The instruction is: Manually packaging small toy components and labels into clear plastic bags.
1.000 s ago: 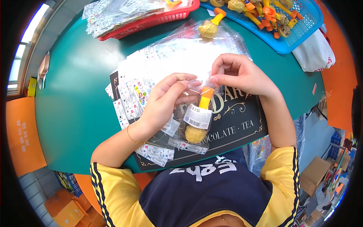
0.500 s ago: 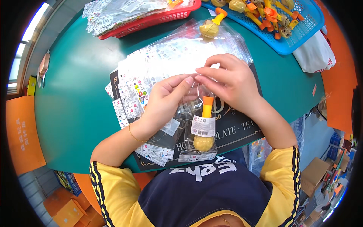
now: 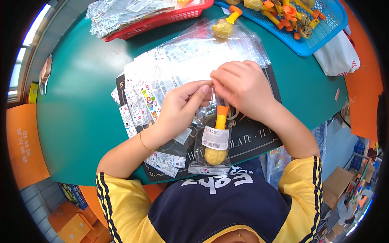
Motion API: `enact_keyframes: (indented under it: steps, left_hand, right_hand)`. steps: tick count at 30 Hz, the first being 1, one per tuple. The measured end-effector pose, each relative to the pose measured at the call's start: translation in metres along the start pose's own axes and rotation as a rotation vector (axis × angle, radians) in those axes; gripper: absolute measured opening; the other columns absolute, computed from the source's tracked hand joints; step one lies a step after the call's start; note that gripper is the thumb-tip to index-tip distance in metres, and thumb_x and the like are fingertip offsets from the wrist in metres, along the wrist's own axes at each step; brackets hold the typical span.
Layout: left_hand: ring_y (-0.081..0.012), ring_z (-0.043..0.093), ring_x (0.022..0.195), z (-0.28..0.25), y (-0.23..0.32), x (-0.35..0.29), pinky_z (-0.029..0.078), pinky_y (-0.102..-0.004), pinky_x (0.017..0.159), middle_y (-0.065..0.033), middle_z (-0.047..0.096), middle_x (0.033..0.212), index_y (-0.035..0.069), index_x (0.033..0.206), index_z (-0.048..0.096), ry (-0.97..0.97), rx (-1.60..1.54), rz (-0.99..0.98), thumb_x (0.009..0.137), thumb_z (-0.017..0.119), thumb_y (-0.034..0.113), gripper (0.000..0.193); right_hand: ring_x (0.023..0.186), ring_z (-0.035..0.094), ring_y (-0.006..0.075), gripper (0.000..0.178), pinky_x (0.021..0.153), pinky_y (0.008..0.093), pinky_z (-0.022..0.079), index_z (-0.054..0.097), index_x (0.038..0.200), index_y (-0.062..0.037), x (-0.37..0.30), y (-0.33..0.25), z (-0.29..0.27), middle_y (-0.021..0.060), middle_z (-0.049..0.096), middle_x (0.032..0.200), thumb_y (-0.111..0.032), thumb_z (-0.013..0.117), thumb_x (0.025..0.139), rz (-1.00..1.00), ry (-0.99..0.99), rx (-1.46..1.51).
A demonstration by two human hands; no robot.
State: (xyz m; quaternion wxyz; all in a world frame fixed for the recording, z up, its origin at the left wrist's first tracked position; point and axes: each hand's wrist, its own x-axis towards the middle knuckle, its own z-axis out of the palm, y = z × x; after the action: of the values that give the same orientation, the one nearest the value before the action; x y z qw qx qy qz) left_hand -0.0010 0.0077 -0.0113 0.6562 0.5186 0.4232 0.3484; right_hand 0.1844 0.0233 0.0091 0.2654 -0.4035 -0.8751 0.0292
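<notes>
Green is shown across the bench (image 3: pixel 77 101), with its widest room for moving left between the curved left edge and the bags; a narrower strip is left on the right, and hardly any margin at the near edge. A black printed board (image 3: pixel 265 139) is laid near that edge, largely covered by a spread pile of flat bags (image 3: pixel 178 60). At the far right, a blue basket (image 3: pixel 302 49) is heaped with toys (image 3: pixel 288 12) left outside the pile; at the far side, a red basket (image 3: pixel 162 20) is filled with printed packages (image 3: pixel 117 16). Above the board, the top of a clear bag (image 3: pixel 198 141) is pinched between thumb and forefinger by the left hand (image 3: pixel 182 103); just beside, it is gripped by the bunched fingertips of the right hand (image 3: pixel 243 87). One yellow-and-orange toy (image 3: pixel 215 156) is already enclosed, its round end pointed toward the person; whether the bag's mouth is sealed cannot be told. Another, loose toy (image 3: pixel 223 29) is left on the pile. Around the enclosed toy's handle, a white label (image 3: pixel 214 137) is wrapped.
</notes>
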Motion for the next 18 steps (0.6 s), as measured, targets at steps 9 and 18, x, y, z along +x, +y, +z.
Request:
enact_keyframes:
  steps: [9,18]
  left_hand:
    - [-0.0174,0.060,0.099,-0.008,-0.006,0.002,0.050,-0.0282,0.085,-0.0134,0.061,0.106,-0.004,0.116,0.053,0.029,-0.141,-0.042,0.096,0.045,0.017,0.030]
    - [-0.0226,0.059,0.103,-0.008,0.002,0.006,0.049,-0.0332,0.089,-0.0164,0.058,0.114,0.000,0.114,0.049,0.073,-0.371,-0.033,0.098,0.040,0.023,0.030]
  right_hand:
    - [0.077,0.056,0.0086,0.021,0.068,0.0224,0.045,0.064,0.098,0.0002,-0.037,0.089,-0.061,0.0034,0.063,0.088,-0.018,0.060,0.088,0.576,0.484,0.196]
    - [0.055,0.061,0.0161,0.012,0.050,0.0280,0.047,0.067,0.076,0.0015,-0.214,0.050,-0.126,0.0110,0.065,0.067,-0.010,0.066,0.078,0.564,-0.658,1.229]
